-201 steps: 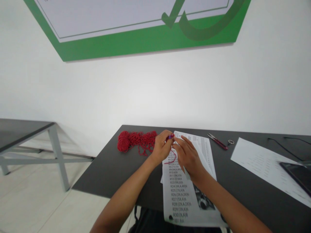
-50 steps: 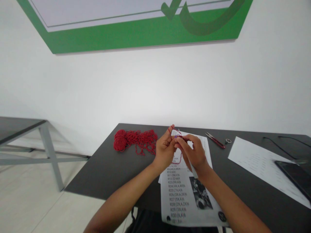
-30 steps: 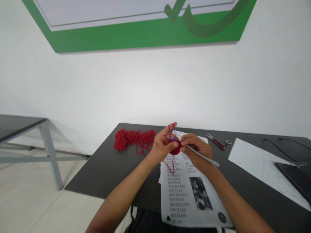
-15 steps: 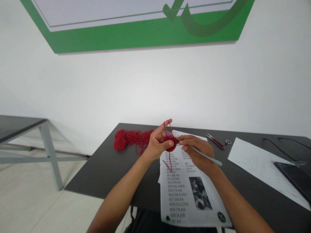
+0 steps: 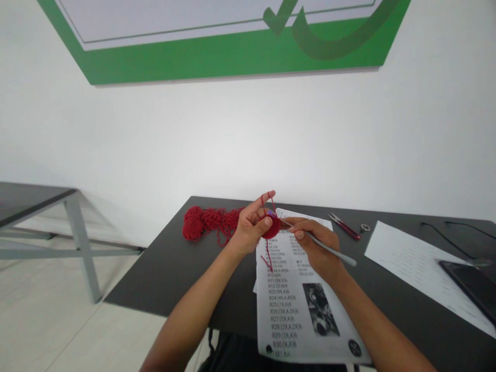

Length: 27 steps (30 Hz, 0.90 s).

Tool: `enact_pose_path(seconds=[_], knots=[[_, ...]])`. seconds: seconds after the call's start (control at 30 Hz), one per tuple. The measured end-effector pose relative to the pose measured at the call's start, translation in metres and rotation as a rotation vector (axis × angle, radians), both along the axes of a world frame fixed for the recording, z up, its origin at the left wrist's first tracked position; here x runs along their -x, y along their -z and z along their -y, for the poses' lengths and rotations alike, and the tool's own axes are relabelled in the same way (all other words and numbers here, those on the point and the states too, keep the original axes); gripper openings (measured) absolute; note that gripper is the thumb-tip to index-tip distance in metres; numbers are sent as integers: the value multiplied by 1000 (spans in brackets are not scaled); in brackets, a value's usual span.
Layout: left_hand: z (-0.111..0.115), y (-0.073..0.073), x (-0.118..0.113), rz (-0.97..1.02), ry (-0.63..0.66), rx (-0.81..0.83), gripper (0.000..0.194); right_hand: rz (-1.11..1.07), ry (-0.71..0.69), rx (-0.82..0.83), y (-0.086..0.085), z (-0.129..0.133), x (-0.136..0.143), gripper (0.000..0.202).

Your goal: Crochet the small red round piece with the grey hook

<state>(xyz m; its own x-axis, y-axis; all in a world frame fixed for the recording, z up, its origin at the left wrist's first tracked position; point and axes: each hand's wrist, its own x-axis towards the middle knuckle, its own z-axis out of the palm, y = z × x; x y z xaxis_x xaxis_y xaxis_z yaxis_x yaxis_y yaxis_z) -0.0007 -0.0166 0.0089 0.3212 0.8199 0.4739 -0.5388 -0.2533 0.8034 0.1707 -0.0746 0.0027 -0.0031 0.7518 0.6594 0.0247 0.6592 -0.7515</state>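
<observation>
My left hand (image 5: 250,227) pinches a small round red crochet piece (image 5: 272,228) between thumb and fingers. Red yarn loops over its raised index finger, and a loose tail hangs below the piece. A bit of purple, perhaps a stitch marker, shows at the piece's top edge. Held like a pen in my right hand (image 5: 315,240) is a crochet hook (image 5: 335,252) with a grey handle. Its thin metal tip meets the right edge of the red piece; whether it sits inside a stitch is too small to tell. Beneath both hands lies a printed pattern sheet (image 5: 282,310).
A heap of red yarn (image 5: 194,225) rests at the back left of the dark table (image 5: 155,279). On the right are thread snips (image 5: 344,227), a small ring (image 5: 365,227), another paper (image 5: 403,263), glasses (image 5: 449,240) and a dark tablet or phone (image 5: 470,287). A white wall stands behind.
The red piece has tilted slightly in my left hand, and its yarn tail has swung a little left. The hook stays at the piece's right edge. The view has shifted slightly.
</observation>
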Motion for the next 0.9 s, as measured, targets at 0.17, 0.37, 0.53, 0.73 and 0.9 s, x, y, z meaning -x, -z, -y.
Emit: enact_pose_path(seconds=[0.17,0.37,0.53,0.73,0.9], knots=[[5,-1,-3,61,93,109,80,-109,-65,79,10,-4,2,18],[8,-2,-5,122,240,216,75,-143,-49,141,20,-7,3,28],[8,1,-7,198,298,272,70,-226,-104,180,15,-5,7,25],[11,4,-12,200,320,315,68,-391,-194,222,9,-9,12,30],[3,13,-17,40,160,89,67,-388,-188,255,15,-15,12,28]])
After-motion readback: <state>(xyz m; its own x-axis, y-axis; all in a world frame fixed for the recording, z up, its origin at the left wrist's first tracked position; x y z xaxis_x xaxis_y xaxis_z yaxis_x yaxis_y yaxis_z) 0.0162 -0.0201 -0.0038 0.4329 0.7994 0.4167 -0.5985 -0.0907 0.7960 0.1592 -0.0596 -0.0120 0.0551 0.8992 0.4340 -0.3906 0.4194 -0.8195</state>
